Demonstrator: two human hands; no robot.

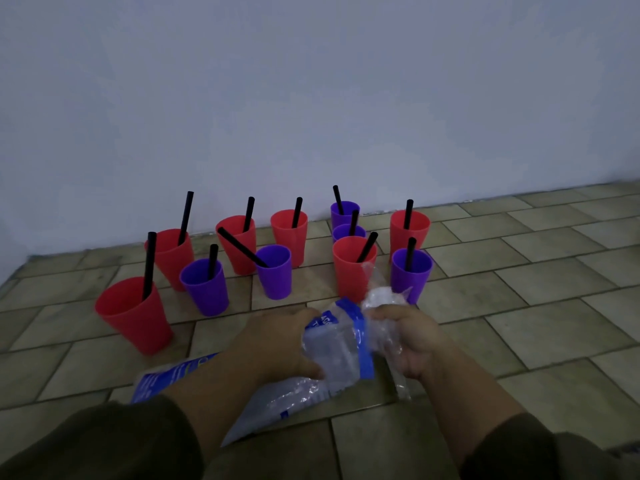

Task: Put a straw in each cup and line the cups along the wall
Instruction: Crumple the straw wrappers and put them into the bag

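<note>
Several red and purple cups stand in a loose cluster on the tiled floor near the white wall (311,98), each with a black straw in it. The nearest red cup (135,317) is at the left. A purple cup (275,271) holds a straw (242,247) that leans far to the left. A red cup (353,270) and a purple cup (412,273) stand just beyond my hands. My left hand (277,344) and my right hand (412,341) both grip a crumpled clear plastic bag with blue print (341,344), low over the floor in front of the cups.
A second clear bag with blue print (166,375) lies on the floor under my left forearm. Beige floor tiles (519,306) stretch to the right of the cups, and the wall's base runs behind them.
</note>
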